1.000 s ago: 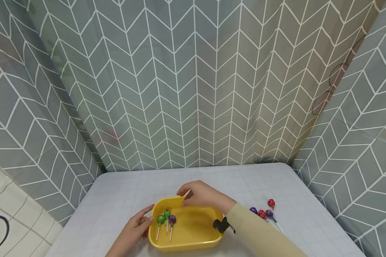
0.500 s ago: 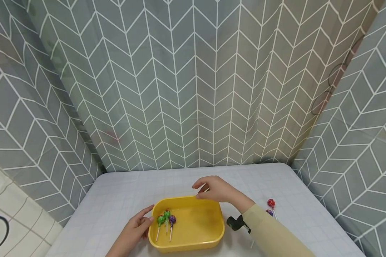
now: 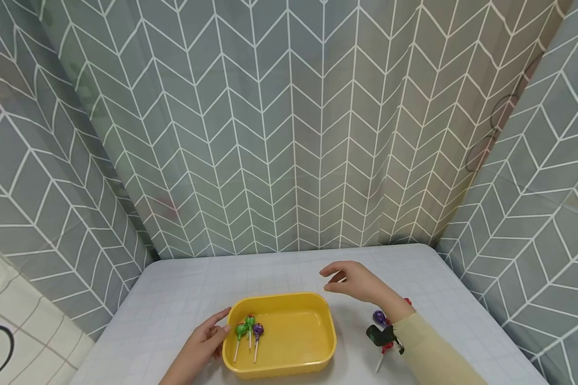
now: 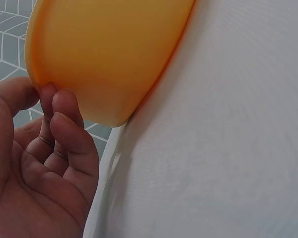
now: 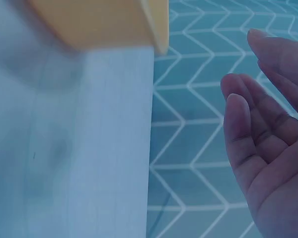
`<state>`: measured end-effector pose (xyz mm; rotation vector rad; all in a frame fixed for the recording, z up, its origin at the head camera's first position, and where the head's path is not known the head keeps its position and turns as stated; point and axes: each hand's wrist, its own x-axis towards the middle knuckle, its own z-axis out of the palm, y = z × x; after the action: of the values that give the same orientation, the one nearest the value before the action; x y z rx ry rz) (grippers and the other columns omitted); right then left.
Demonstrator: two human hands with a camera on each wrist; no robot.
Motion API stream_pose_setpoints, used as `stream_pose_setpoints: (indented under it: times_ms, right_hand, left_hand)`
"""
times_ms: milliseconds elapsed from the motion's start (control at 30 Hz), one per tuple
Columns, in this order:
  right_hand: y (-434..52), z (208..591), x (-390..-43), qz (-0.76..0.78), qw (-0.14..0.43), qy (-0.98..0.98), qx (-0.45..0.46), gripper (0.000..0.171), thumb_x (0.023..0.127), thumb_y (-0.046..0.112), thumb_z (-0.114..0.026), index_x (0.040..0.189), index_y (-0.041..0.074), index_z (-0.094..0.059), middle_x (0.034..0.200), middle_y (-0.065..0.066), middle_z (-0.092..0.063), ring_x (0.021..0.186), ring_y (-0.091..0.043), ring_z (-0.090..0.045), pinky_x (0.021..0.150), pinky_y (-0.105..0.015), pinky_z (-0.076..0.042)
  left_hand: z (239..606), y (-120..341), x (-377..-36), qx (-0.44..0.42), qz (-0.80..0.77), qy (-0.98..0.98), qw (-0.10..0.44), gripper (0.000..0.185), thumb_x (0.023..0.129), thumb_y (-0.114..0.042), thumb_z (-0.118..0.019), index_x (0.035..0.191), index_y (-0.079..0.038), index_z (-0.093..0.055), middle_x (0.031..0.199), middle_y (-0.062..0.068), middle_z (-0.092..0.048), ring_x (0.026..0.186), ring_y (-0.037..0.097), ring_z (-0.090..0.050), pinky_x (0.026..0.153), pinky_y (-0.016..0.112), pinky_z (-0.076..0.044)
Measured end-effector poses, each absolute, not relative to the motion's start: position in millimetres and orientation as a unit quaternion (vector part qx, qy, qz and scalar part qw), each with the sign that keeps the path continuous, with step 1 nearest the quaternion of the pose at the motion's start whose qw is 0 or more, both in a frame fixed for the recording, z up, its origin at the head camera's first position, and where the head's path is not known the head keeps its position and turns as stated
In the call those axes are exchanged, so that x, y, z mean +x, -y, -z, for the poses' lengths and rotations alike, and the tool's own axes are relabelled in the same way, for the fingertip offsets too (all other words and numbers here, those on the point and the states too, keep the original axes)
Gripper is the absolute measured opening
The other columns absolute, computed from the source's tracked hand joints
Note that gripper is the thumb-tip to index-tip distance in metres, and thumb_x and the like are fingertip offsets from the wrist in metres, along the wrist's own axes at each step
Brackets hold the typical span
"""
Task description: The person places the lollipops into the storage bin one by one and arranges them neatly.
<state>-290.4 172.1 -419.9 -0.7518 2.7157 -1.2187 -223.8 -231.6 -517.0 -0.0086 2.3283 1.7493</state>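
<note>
1. My left hand [image 3: 199, 345] rests against the left wall of the yellow tray [image 3: 289, 369], fingers relaxed, grasping nothing.
2. My right hand [image 3: 358, 282] hovers released above the tabletop [image 3: 183, 294], beyond the tray's far right corner.
3. Three lollipops [image 3: 249, 327] lie inside the tray's left end.
4. Loose lollipops [image 3: 379, 316] lie just beside my right wrist.

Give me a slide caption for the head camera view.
Left hand touches yellow plastic tub holding three lollipops; empty right hand hovers over grey table.
</note>
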Motion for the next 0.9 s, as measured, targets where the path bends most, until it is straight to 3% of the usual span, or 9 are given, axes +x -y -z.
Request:
stream_pose_setpoints:
  times_ms: [533, 900]
  right_hand:
    - [-226, 440, -275, 0.410, 0.029, -0.893, -0.182, 0.035, 0.087, 0.033, -0.077, 0.116, 0.014, -0.070, 0.115, -0.004, -0.066, 0.097, -0.020, -0.065, 0.080, -0.033, -0.055]
    - [-248, 455, -263, 0.414, 0.040, -0.897, -0.147, 0.038, 0.087, 0.027, -0.077, 0.118, 0.006, -0.068, 0.116, -0.012, -0.066, 0.099, -0.023, -0.065, 0.079, -0.032, -0.055]
  left_hand:
    - [520, 232, -225, 0.000, -0.591, -0.799, 0.111, 0.072, 0.096, -0.046, -0.062, 0.151, -0.006, -0.038, 0.081, 0.010, -0.060, 0.067, 0.023, -0.056, 0.061, 0.031, -0.051]
    - [519, 232, -224, 0.001, -0.596, -0.795, 0.114, 0.072, 0.096, -0.045, -0.061, 0.151, -0.006, -0.037, 0.080, 0.010, -0.058, 0.067, 0.023, -0.054, 0.060, 0.031, -0.050]
